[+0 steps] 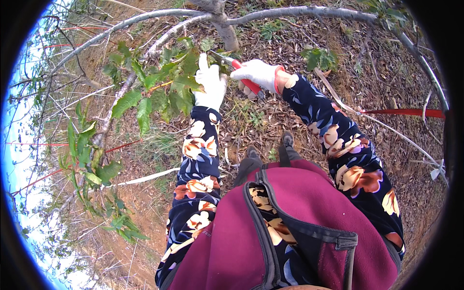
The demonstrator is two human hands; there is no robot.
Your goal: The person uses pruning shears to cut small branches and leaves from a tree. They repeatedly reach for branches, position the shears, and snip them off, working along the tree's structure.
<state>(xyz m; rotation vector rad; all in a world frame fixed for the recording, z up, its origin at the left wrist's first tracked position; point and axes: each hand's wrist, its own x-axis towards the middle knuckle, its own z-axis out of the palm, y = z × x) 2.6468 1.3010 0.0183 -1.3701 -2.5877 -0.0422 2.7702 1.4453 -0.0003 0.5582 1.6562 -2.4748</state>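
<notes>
My right hand (pixel 258 75), in a white knit glove with a red cuff, is closed around the red handles of pruning shears (pixel 250 85). The metal blades point up and left, towards leaves by the tree's trunk (pixel 225 36). Just left of the blades is my left hand (pixel 210 83), also in a white glove, with the index finger stretched upward. Its palm side is hidden, so whether it grips a twig cannot be told. Green toothed leaves (pixel 181 85) on a shoot crowd against its left side.
Grey branches arch left (pixel 134 20) and right (pixel 308 11) from the trunk. A leafy branch (pixel 108 119) hangs at the left. Red ribbon (pixel 402 113) and a pale strap (pixel 333 88) run at the right, and a white strap (pixel 152 177) at the left. Dry leaves cover the sloping ground.
</notes>
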